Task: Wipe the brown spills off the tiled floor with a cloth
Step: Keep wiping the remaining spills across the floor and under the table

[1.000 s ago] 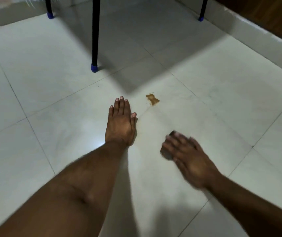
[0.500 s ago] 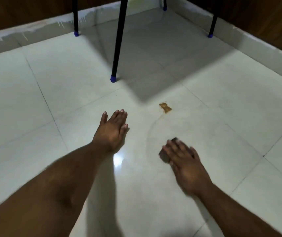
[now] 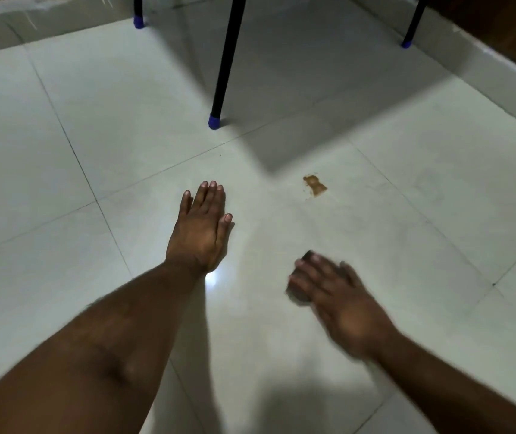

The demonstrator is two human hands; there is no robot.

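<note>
My left hand point(image 3: 201, 228) flat on tiled floor point(image 3: 422, 183), fingers straight. My right hand point(image 3: 341, 300), blurred, presses dark cloth point(image 3: 299, 292) down. Brown spill point(image 3: 314, 185) beyond cloth, apart. No readable writing.

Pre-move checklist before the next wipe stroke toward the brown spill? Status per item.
1. Small brown spill still on the pale tiled floor: not ok, unwiped.
2. Dark cloth under the right hand: ok, fingers lie over it on the floor; blurred.
3. Path from cloth to spill: ok, only bare tile between them.
4. Left hand braced: ok, flat on the floor, left of the spill and apart from it.
5. Black table leg with blue cap: ok, stands beyond the spill, off the wipe path.
6. Cloth cleanliness: cannot tell.
</note>
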